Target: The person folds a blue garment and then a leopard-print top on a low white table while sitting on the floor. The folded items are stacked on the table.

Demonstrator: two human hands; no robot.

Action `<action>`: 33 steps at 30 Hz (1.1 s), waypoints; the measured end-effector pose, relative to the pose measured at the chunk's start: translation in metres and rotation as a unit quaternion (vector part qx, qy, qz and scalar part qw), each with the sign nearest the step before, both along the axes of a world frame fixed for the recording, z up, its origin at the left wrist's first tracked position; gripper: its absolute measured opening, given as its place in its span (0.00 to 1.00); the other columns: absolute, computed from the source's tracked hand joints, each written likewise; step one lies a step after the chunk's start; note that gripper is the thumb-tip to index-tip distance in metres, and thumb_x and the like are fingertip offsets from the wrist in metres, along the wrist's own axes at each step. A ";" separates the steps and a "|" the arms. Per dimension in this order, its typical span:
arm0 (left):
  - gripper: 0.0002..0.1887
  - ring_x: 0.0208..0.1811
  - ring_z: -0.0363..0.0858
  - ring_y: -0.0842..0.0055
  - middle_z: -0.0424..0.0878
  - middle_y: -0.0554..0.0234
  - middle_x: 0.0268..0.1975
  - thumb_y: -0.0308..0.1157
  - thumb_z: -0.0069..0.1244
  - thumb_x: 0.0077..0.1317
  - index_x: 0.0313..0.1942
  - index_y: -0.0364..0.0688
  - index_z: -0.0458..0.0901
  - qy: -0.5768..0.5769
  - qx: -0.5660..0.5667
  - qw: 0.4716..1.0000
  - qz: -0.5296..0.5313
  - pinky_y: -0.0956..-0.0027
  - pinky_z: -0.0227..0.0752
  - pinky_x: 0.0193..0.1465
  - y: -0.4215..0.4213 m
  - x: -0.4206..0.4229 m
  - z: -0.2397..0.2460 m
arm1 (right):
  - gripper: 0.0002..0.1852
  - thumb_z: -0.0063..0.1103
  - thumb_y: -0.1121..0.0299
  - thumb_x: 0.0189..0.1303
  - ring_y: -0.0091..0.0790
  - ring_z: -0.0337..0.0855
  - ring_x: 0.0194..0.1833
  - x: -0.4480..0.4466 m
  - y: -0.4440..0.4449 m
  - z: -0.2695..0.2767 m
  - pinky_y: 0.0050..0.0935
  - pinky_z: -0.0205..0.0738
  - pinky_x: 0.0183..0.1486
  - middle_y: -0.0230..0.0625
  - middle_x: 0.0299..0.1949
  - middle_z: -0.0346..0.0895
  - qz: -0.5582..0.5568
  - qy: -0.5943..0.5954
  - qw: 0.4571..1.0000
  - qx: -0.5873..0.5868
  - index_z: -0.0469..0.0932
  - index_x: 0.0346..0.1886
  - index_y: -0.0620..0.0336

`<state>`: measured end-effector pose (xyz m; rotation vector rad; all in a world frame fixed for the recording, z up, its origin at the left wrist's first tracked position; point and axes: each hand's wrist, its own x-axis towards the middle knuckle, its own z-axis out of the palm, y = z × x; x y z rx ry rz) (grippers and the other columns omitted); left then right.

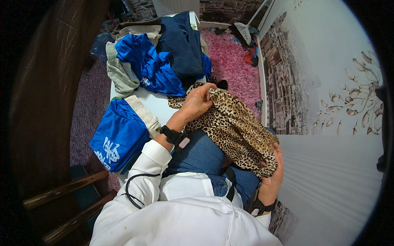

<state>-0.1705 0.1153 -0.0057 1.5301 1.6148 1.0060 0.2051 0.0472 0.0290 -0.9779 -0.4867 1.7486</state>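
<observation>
A leopard-print garment (234, 123) is stretched between my two hands above my knees. My left hand (200, 101) pinches its far edge, near the corner of the white table (154, 103). At its other end, on the right, my right hand (276, 167) grips a bunched part of the cloth. One strip of the same print rests on the table edge beyond my left wrist. Left of my left forearm, a folded blue cloth with white writing (120, 135) lies beside a folded cream towel (143, 115).
On the table's far part are piled a crumpled blue garment (150, 61), dark blue trousers (181, 46) and a pale green towel (120, 70). A pink shaggy carpet (227, 55) runs along the right wall. There a dustpan (243, 32) stands near scattered items. Wooden rails (67, 187) are at lower left.
</observation>
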 end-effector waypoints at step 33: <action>0.21 0.34 0.84 0.72 0.87 0.58 0.34 0.49 0.62 0.68 0.42 0.36 0.85 -0.013 -0.147 0.985 0.090 0.67 0.77 0.37 -0.067 -0.048 -0.027 | 0.12 0.64 0.68 0.72 0.37 0.78 0.50 0.059 -0.021 -0.051 0.35 0.73 0.55 0.37 0.54 0.74 0.014 -0.641 0.755 0.133 0.79 0.54 0.61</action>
